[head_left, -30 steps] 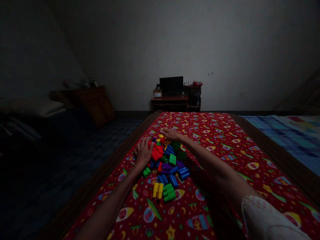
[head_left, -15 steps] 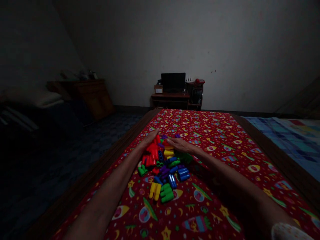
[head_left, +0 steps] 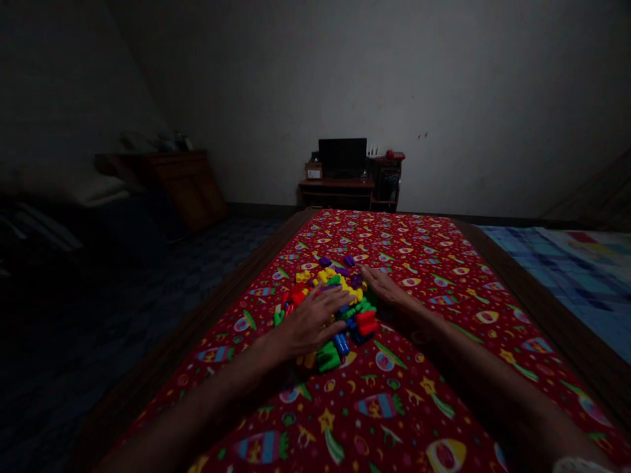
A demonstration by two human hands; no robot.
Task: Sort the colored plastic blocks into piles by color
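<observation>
Your left hand (head_left: 313, 322) lies palm down with fingers spread across the near half of a heap of small plastic building blocks in red, yellow, green, blue and purple (head_left: 351, 303); your right hand (head_left: 387, 292) rests flat on the cloth at the heap's right flank, fingers close together and touching the outer blocks; neither hand pinches or lifts a piece. Half a second ago both hands met at the far end of the heap; now the left has come back over the top and the right has dropped to the side, and the blocks are stirred; yellow pieces sit at the far side, a pair of red blocks (head_left: 365, 322) at the near right, and two purple blocks (head_left: 324, 261) lie loose just beyond the rest. A green block (head_left: 328, 358) pokes out below your left palm. The heap stays on the red cartoon-printed cloth (head_left: 394, 407), nearer its left wooden edge (head_left: 231, 289); a blue checked cloth (head_left: 582, 269) lies well apart on the right; a dark monitor on a low desk (head_left: 342, 156) stands against the far wall of the dim room.
</observation>
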